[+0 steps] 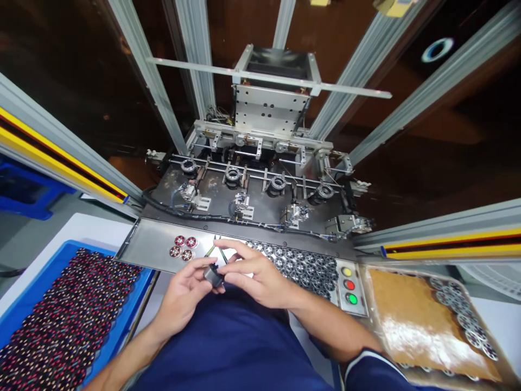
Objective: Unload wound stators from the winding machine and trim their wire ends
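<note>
My left hand [183, 296] is closed around a small dark grey, blocky part [213, 275], held just in front of my body at the tray's near edge. My right hand [256, 274] reaches in from the other side. Its thumb and a finger meet the same part, while the index finger stretches above it. Just behind the fingers shows a slim two-legged tool with green on it [210, 251], perhaps pliers or tweezers, over a white patch; my hands hide much of it. Four red-and-black wound rings [186, 255] lie on the metal tray [150, 244] left of my hands.
Many silver-and-black ring parts [299, 266] fill the tray's right side, beside a box of yellow, red and green buttons [349, 284]. Machine stations [278, 186] stand behind. A blue bin [73, 247] of wound rings is left; a bag-lined box [411, 326] is right. Yellow-striped posts [448, 251] flank me.
</note>
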Action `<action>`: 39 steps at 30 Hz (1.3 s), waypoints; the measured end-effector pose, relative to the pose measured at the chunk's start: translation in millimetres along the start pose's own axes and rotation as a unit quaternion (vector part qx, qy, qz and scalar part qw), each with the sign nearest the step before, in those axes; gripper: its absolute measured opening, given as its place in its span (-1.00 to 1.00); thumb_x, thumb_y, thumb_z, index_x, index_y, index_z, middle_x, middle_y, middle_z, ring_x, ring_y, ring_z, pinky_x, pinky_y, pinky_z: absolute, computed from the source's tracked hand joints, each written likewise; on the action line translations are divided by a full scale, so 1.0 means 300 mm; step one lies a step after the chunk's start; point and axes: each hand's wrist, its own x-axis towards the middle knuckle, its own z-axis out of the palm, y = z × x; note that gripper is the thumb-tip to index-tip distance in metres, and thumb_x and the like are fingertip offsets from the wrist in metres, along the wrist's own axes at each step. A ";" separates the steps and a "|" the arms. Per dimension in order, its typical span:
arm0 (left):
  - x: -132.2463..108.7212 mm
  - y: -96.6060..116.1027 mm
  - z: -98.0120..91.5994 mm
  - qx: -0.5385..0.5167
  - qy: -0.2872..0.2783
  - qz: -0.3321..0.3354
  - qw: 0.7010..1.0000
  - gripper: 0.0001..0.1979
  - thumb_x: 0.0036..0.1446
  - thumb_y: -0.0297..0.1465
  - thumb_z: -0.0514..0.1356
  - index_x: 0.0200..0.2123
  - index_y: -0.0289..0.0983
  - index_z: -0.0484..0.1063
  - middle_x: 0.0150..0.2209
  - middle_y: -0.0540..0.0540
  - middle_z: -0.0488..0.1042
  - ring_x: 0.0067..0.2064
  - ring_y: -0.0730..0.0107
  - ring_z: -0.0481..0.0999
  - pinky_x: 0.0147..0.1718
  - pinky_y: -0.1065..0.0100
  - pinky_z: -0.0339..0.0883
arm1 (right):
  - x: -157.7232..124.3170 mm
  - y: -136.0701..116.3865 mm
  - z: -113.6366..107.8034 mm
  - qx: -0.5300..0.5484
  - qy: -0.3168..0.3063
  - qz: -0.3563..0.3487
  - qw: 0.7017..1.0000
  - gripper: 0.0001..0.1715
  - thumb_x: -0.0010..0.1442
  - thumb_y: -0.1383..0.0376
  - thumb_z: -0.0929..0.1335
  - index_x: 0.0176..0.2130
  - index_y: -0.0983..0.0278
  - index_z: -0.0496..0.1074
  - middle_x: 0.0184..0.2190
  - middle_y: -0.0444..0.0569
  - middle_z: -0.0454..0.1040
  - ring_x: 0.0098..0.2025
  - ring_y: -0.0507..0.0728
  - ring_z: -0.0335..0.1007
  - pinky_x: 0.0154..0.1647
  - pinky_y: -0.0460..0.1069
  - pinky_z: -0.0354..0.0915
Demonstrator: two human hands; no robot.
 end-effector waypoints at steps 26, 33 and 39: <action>0.288 -0.270 -0.518 0.416 0.421 0.132 0.795 -0.36 0.22 -0.18 0.07 0.28 -0.35 0.04 0.07 -0.36 0.43 0.11 -0.01 0.43 0.13 -0.07 0.23 | 0.703 0.426 -0.565 -0.433 -0.101 0.105 0.890 -0.70 0.33 0.40 0.21 -0.25 0.44 0.49 0.23 0.27 0.24 0.31 0.24 0.13 0.33 0.16 0.08; 0.291 -0.285 -0.528 0.458 0.420 0.121 0.774 -0.35 0.22 -0.23 0.08 0.29 -0.38 0.02 0.12 -0.35 0.42 0.13 0.00 0.42 0.13 -0.02 0.25 | 0.712 0.521 -0.576 -0.445 -0.159 0.119 0.873 -0.67 0.33 0.37 0.20 -0.21 0.45 0.51 0.27 0.27 0.19 0.33 0.24 0.11 0.33 0.13 0.08; 0.294 -0.287 -0.532 0.475 0.409 0.122 0.770 -0.33 0.22 -0.23 0.08 0.30 -0.40 0.00 0.14 -0.38 0.40 0.13 -0.03 0.42 0.13 -0.04 0.25 | 0.721 0.541 -0.576 -0.455 -0.166 0.130 0.865 -0.67 0.34 0.35 0.21 -0.22 0.43 0.52 0.25 0.22 0.24 0.29 0.20 0.18 0.32 0.08 0.10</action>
